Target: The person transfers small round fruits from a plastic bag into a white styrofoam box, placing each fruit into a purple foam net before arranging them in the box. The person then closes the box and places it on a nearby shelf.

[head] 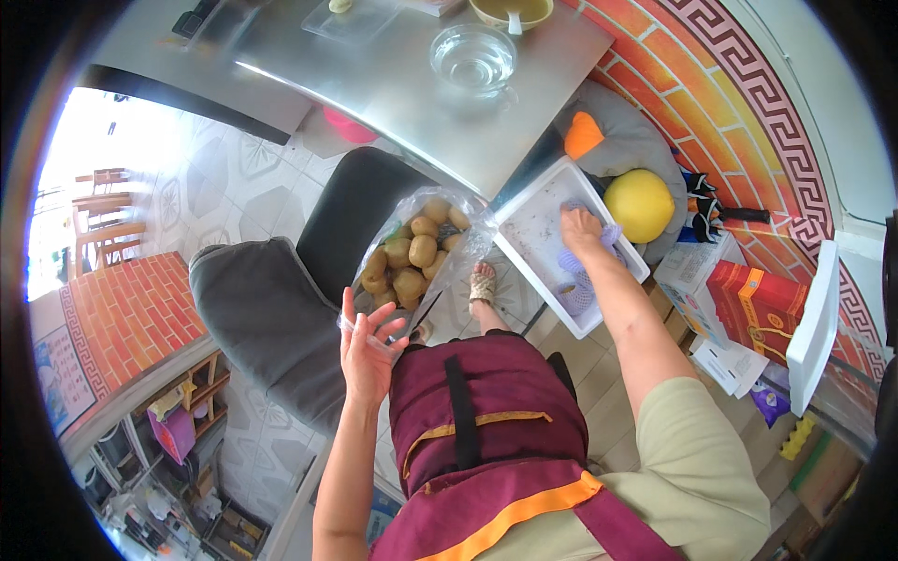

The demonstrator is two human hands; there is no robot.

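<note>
A clear plastic bag (459, 263) of brown, kiwi-like fruits (422, 250) lies open on a dark chair in front of me. My left hand (372, 343) is at the bag's near edge, fingers spread and palm up, with thin plastic film lying against them. My right hand (581, 228) reaches down into a white foam box (523, 217), at purple foam fruit nets (577, 298); its fingertips are partly hidden, and whether they grip a net or a fruit cannot be told. Something dark shows inside one net near the box's lower end.
Beyond stands a metal table (393, 84) with a clear bowl of water (473, 59) and a bowl with a white spoon (515, 10). A yellow round fruit (638, 205) sits on a grey cushion right of the box. Cartons, a red gift box (758, 301) and a foam lid (814, 329) stand further right.
</note>
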